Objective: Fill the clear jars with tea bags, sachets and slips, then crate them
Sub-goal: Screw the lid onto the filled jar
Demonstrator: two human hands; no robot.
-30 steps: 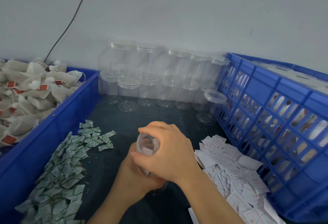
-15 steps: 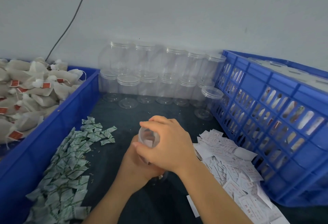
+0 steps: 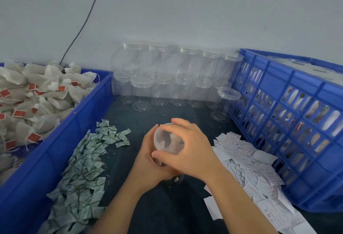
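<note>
A clear jar (image 3: pixel 167 141) with a clear lid stands at the table's centre, with tea bags and paper visible inside. My left hand (image 3: pixel 148 165) wraps round the jar's body from the left. My right hand (image 3: pixel 189 150) curls over the lid from the right, fingers on its rim. Green-and-white sachets (image 3: pixel 83 168) lie scattered to the left. White paper slips (image 3: pixel 250 168) are heaped to the right. Tea bags (image 3: pixel 33 100) with red tags fill the blue bin (image 3: pixel 61 141) at left. The blue slotted crate (image 3: pixel 297 122) at right holds several filled jars.
Two stacked rows of empty lidded clear jars (image 3: pixel 172 78) stand against the back wall. One more empty jar (image 3: pixel 227 102) stands beside the crate. A black cable (image 3: pixel 83 22) runs down the wall. The table top is dark.
My right hand has shifted round on the lid, so more of the lid's top shows. The jar and my left hand stay in the same spot.
</note>
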